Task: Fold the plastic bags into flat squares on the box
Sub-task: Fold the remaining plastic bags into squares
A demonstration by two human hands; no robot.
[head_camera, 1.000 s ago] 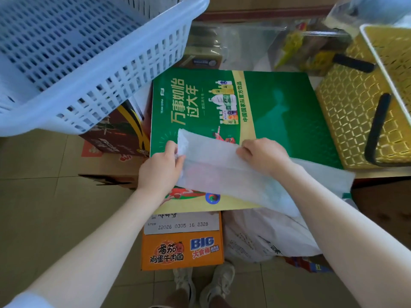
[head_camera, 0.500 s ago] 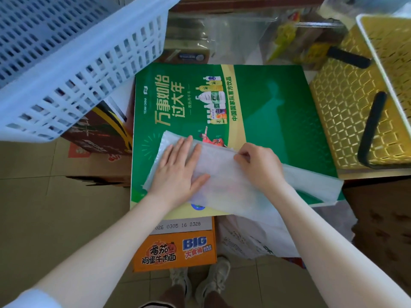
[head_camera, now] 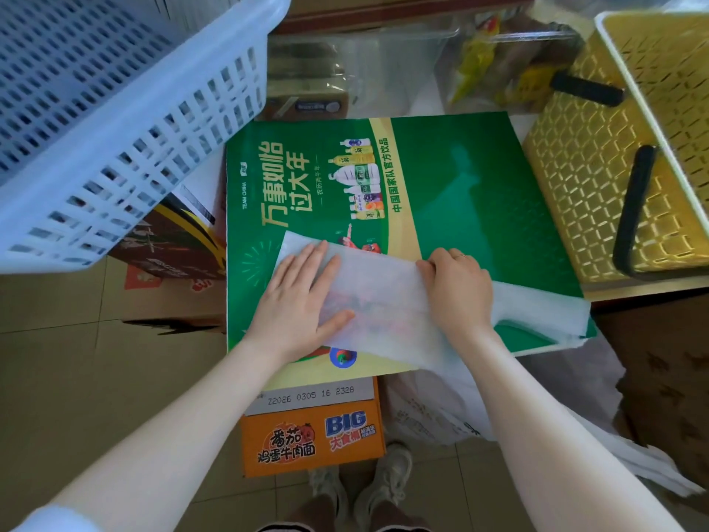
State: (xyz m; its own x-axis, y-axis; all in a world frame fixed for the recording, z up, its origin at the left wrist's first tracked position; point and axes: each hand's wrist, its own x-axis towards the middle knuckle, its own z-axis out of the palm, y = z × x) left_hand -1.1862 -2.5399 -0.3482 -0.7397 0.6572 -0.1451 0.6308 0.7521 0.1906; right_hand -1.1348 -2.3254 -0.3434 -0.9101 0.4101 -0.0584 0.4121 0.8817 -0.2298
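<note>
1. Since a moment ago, my left hand (head_camera: 303,301) has let go of the bag's corner and gone flat. Now it lies open, palm down, on the left end of the plastic bag (head_camera: 378,301).
2. I think the flat hand is there to press the bag smooth and stop it from sliding.
3. My right hand (head_camera: 456,289) is curled, with its fingertips pinching the top edge of the bag near the middle. It looks like it is making the next fold.
4. The bag is a long white strip. It lies across the near part of the green box (head_camera: 479,193), and its right end reaches the box's right edge.
5. The box top is flat and hard, so it makes a good place to fold.
6. More white bags (head_camera: 433,408) sit on the floor below the box, near my shoes. I guess they wait their turn.
7. The bag is not a square yet.
</note>
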